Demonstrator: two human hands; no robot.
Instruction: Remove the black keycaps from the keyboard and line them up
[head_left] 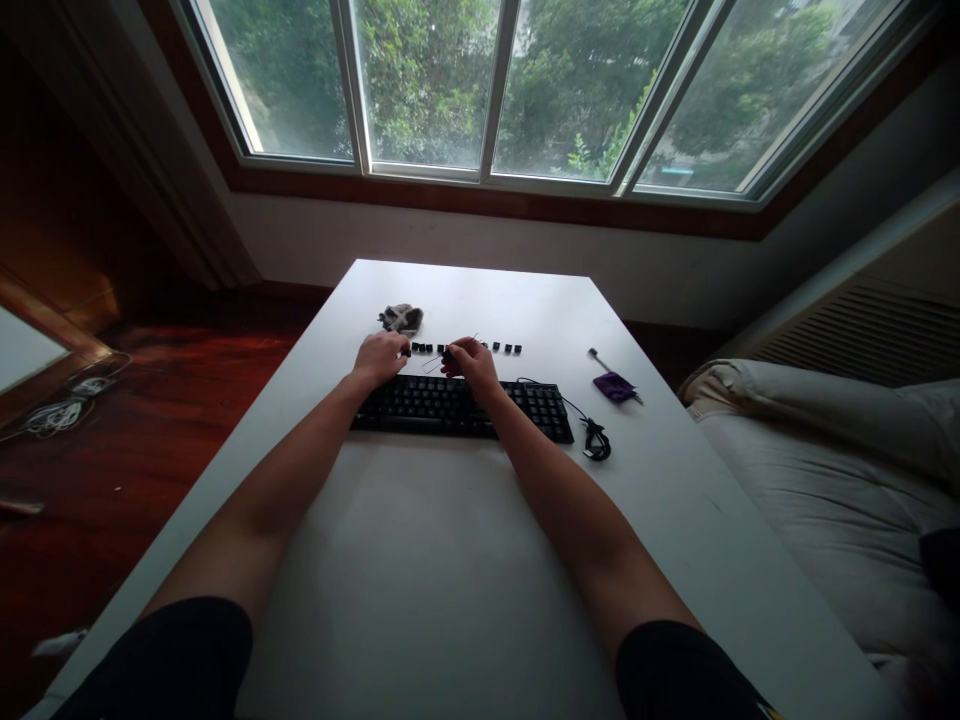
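A black keyboard (pixel 450 405) lies across the middle of a white table (pixel 450 580). Behind it runs a row of loose black keycaps (pixel 501 347). My left hand (pixel 380 357) hovers at the keyboard's far left corner, its fingers curled and pinching a small black keycap at the left end of the row. My right hand (pixel 469 362) is closed above the keyboard's far edge, holding a thin wire keycap puller (pixel 437 362) with a dark keycap at its tip.
A grey crumpled cloth (pixel 401 318) lies beyond my left hand. A purple cloth and a small tool (pixel 613 385) lie to the right. The keyboard's coiled cable (pixel 595 437) sits by its right end. A bed (pixel 825 480) adjoins the table's right side.
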